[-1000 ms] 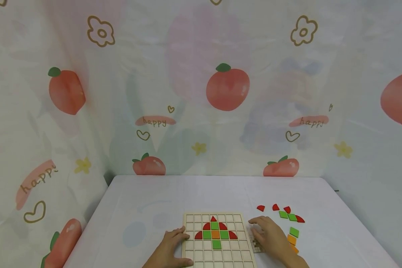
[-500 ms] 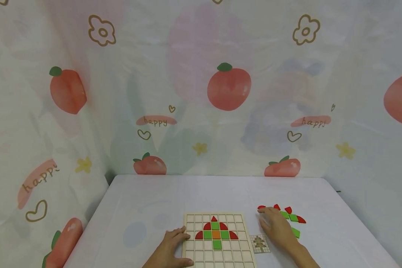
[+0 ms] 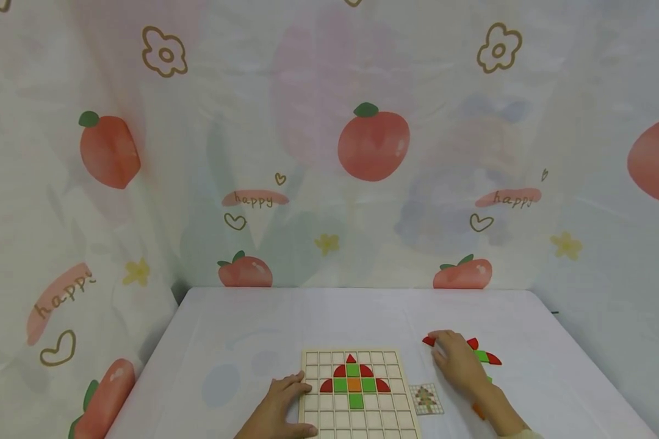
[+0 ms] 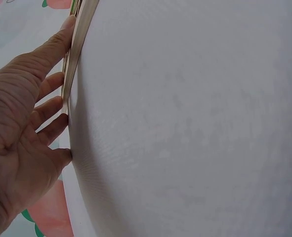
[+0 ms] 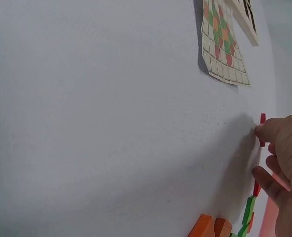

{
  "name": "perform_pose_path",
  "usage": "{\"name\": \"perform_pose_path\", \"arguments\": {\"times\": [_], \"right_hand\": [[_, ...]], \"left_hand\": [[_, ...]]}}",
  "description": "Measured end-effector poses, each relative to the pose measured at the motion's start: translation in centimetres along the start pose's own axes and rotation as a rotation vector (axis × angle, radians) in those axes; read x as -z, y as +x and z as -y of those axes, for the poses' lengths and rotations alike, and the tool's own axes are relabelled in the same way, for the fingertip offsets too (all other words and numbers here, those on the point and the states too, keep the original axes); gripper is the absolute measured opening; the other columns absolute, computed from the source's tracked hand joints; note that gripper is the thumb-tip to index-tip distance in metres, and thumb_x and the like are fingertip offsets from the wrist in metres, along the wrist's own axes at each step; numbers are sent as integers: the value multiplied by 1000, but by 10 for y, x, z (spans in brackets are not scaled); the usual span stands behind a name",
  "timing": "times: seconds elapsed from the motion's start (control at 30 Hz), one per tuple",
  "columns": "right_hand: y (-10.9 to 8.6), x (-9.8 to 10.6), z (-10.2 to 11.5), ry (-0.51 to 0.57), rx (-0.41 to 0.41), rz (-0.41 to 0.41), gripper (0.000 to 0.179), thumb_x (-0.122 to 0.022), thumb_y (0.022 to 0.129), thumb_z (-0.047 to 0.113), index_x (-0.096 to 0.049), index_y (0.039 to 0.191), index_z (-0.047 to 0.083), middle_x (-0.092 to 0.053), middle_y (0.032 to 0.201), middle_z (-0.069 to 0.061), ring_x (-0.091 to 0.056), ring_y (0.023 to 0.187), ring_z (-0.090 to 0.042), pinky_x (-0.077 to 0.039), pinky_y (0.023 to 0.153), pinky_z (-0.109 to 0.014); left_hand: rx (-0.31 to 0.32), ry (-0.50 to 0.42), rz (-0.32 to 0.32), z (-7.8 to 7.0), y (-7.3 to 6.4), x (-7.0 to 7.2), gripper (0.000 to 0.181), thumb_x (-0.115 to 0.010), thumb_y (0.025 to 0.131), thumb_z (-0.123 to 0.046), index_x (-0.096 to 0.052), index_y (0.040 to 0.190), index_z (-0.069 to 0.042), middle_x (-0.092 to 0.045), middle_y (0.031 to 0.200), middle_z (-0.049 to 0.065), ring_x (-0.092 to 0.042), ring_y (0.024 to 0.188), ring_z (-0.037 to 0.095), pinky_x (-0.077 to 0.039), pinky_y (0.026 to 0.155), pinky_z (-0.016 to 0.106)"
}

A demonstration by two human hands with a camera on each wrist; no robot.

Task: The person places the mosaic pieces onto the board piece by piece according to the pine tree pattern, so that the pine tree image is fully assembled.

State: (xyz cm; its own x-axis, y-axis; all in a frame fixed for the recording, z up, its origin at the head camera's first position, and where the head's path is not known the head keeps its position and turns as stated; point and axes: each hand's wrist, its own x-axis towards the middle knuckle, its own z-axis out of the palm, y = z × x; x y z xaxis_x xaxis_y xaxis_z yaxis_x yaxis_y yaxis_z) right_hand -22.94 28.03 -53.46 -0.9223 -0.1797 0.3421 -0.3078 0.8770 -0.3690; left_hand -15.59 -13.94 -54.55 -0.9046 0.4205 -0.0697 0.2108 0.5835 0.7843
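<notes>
My left hand (image 3: 277, 405) lies along the left edge of a wooden grid board (image 3: 381, 417), its fingertips and thumb at the frame. In the left wrist view the fingers (image 4: 53, 129) press lightly against the board's side, fairly straight. Red, green and orange tiles form a pattern on the grid, with an orange square (image 3: 354, 385) at its middle. My right hand (image 3: 461, 366) reaches over the loose tiles, its fingertips right at a red curved-edge tile (image 3: 427, 341). In the right wrist view one fingertip overlaps that red tile (image 5: 263, 117).
A small pattern card (image 3: 427, 399) with a tree design lies just right of the board. Under and beyond my right hand are more loose tiles, among them a red one (image 3: 494, 358), a green one (image 3: 481, 355) and an orange one (image 3: 478, 410). Patterned cloth walls surround the white table.
My right hand has moved from above the card to the far loose tiles on the right, uncovering the card. My left hand and the board have stayed in place.
</notes>
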Motion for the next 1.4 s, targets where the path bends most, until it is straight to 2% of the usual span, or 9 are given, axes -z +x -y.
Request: {"name": "perform_pose_path", "arguments": {"times": [0.27,0.6,0.73,0.87,1.07,1.4], "right_hand": [[6,-1,1,-23,-21,62,27,-71,91,0,-69,118,-2,-69,116,-17,-63,112,-39,-53,98,-57],[1,-4,-4,-15,-1,-7,15,-74,89,1,-73,104,2,-69,99,-9,-65,98,-30,-57,87,-51],[-2,-4,-5,-33,-28,10,17,-76,88,6,-73,104,2,-69,98,-8,-65,95,-28,-57,86,-50],[-5,-2,-4,-5,-76,48,20,-76,89,8,-71,107,2,-69,99,-7,-64,93,-25,-57,86,-49],[-12,2,5,73,-136,68,20,-74,90,9,-72,109,5,-70,102,-3,-64,94,-18,-57,80,-39],[-24,8,34,137,-166,56,21,-75,90,9,-73,110,12,-69,106,2,-62,96,-13,-56,77,-27]], "left_hand": [[14,0,-5,-1,1,-1,69,-90,76,-44,-64,133,-14,-45,156,18,-33,146,52,-14,116,76],[53,17,-17,-4,2,-3,69,-91,73,-44,-65,131,-18,-46,156,16,-31,146,53,-18,114,77],[52,23,-17,-4,2,-3,69,-91,73,-44,-65,131,-18,-46,156,16,-32,146,52,-18,114,77],[55,23,-16,-4,2,-3,69,-91,73,-44,-65,131,-18,-46,156,16,-31,146,52,-17,115,77],[46,26,-10,-3,1,-2,68,-91,74,-44,-65,131,-17,-45,156,17,-32,146,52,-17,115,77],[44,36,-9,-5,1,-1,69,-91,74,-44,-65,132,-16,-45,156,17,-32,146,53,-18,115,77]]}}
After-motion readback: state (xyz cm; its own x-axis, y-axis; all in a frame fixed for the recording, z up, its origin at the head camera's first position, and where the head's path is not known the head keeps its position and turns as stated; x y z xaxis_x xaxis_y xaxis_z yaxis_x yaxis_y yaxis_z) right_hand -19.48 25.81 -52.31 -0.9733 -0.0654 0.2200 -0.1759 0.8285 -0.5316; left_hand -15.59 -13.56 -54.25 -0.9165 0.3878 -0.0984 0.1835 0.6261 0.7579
